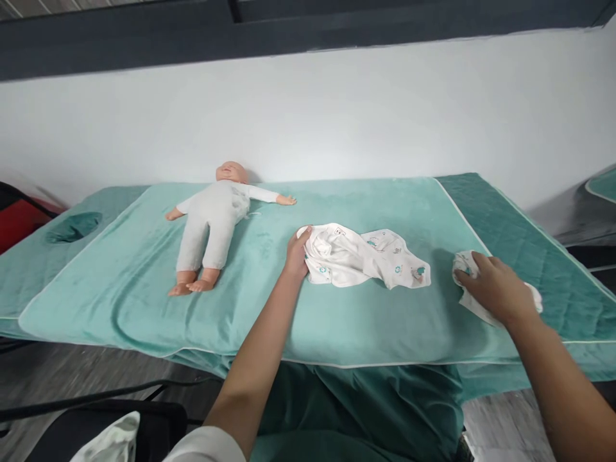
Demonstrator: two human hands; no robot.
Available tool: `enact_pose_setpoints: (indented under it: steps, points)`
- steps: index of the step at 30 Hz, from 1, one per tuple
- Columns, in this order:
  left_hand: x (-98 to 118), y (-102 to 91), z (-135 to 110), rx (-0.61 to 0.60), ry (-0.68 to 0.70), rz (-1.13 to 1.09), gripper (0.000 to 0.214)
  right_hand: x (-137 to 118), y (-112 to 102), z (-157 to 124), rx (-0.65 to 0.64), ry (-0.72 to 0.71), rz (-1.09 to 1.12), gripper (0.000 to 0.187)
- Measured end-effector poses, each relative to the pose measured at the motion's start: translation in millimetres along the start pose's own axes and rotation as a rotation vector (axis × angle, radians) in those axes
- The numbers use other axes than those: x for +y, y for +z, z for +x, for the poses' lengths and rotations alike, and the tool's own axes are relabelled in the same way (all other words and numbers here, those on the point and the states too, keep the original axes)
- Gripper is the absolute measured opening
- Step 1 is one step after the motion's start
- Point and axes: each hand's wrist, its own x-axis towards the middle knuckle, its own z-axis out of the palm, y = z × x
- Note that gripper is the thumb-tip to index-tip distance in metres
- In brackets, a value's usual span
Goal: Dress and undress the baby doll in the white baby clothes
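A baby doll (212, 221) in a pale grey suit lies on its back on the teal blanket (144, 289), head toward the wall. A crumpled white baby garment (366, 256) with small teal prints lies mid-blanket. My left hand (296, 253) is closed on the garment's left end. My right hand (495, 289) rests at the blanket's right edge, fingers curled over a second small white cloth (469, 298), which it partly hides.
The blanket covers a padded table (524, 237) with a darker green quilted cover, set against a white wall. A face hole (74, 226) shows at the table's left end. A dark chair with a white cloth (113, 439) stands at lower left.
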Motion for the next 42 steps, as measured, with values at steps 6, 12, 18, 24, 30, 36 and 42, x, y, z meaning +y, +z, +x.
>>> enact_pose_setpoints:
  steps: [6, 12, 18, 24, 30, 36, 42]
  points:
    - [0.4, -6.9, -3.2, 0.036, 0.007, 0.121, 0.048, 4.3, -1.9, -16.1, 0.17, 0.055, -0.012, 0.054]
    - [13.4, -8.5, -8.9, -0.084, -0.028, 0.438, 0.046, -83.9, -18.0, -29.0, 0.416, -0.392, 0.279, 0.057]
    - [59.8, -3.6, -17.8, -0.473, -0.041, 1.13, 0.042, -198.8, -23.5, 4.5, -0.025, -0.478, 0.487, 0.04]
    - [96.7, 13.6, -32.8, -0.376, 0.358, 1.339, 0.015, -254.9, -39.0, 45.2, -0.242, -0.447, 0.475, 0.029]
    - [126.9, 32.6, -55.2, -0.213, 0.815, 1.099, 0.007, -261.9, -88.7, 39.0, 0.05, -0.649, 0.464, 0.02]
    - [150.1, 29.1, -61.9, 0.064, 1.139, 1.457, 0.019, -237.8, -144.1, 42.5, 0.227, -0.61, 0.369, 0.026]
    - [165.6, 11.9, -60.1, 0.11, 1.11, 1.576, 0.021, -198.5, -162.5, 41.0, 0.239, -0.61, 0.352, 0.036]
